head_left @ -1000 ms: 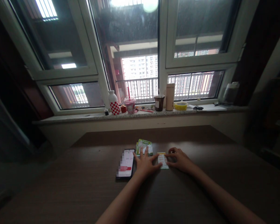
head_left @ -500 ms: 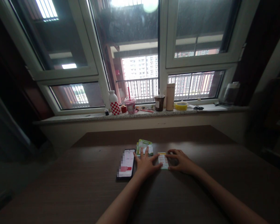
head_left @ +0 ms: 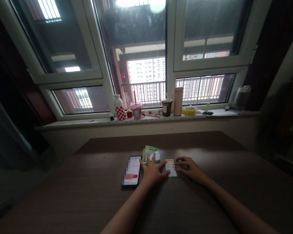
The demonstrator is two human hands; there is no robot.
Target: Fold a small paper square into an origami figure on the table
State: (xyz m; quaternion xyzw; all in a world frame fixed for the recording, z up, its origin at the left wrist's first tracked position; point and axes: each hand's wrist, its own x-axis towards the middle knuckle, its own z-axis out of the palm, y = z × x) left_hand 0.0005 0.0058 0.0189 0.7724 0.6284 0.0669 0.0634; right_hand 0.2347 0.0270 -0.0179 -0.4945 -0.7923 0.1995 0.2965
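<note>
A small white card with yellow and green print [head_left: 171, 168] lies flat on the dark wooden table [head_left: 210, 195]. My left hand [head_left: 152, 172] rests flat with fingers spread; its thumb touches the card's left edge and its fingertips lie on a stack of green and white cards [head_left: 151, 153]. My right hand [head_left: 191, 169] is on the table at the card's right edge, fingers curled, fingertips touching the card. A phone [head_left: 132, 170] with a lit screen lies just left of my left hand.
Behind the table runs a stone window sill [head_left: 92, 122] carrying a red-checked bottle [head_left: 118, 107], a pink cup with a straw [head_left: 136, 109], a dark cup [head_left: 166, 107], a tall beige flask [head_left: 178, 101], a tape roll [head_left: 189, 110] and scissors [head_left: 207, 112].
My right hand has shifted slightly right along the card's edge. My left hand, the card and the phone have stayed where they were.
</note>
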